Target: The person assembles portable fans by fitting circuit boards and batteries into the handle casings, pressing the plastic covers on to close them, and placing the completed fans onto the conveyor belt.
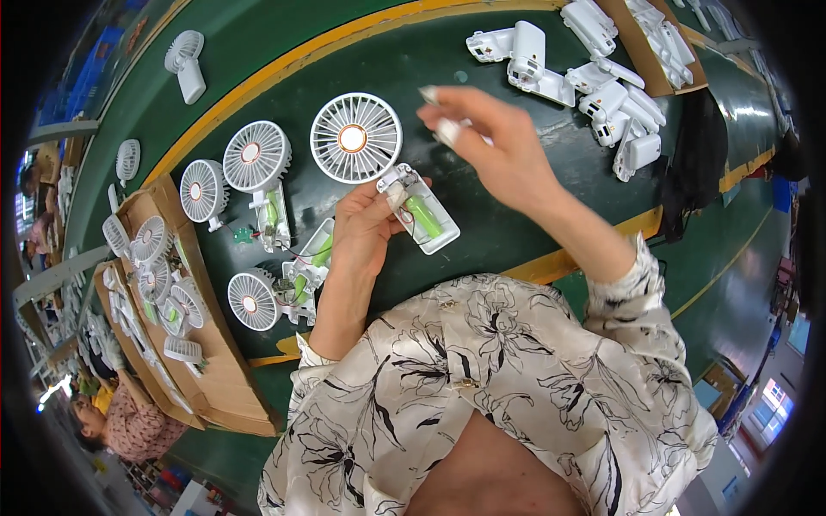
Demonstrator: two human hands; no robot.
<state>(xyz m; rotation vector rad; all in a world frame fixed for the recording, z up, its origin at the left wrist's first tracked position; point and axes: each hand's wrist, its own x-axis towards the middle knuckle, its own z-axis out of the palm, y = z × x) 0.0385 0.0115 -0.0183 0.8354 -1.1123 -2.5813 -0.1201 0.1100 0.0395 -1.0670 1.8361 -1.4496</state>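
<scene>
My left hand (360,225) is closed round a white handheld fan (318,138) at the joint below its round grille. The fan's handle shell (443,236) lies open toward me, showing a green battery cell (423,217) and thin wires. To the right of the grille, my right hand (490,142) is raised above the table, apart from the fan. White coverings wrap its thumb and index fingertips, which are spread from each other; no held thing shows between them. Left of my left hand are more opened fans (256,156) with green cells and wires, one near my forearm (253,299).
Several white casing parts (615,103) are heaped at the far right beside a cardboard box (662,52) of similar parts. At the left stands a cardboard box (219,344) holding fans. Another fan (185,67) lies beyond the yellow edge strip. A person (138,421) is at the lower left.
</scene>
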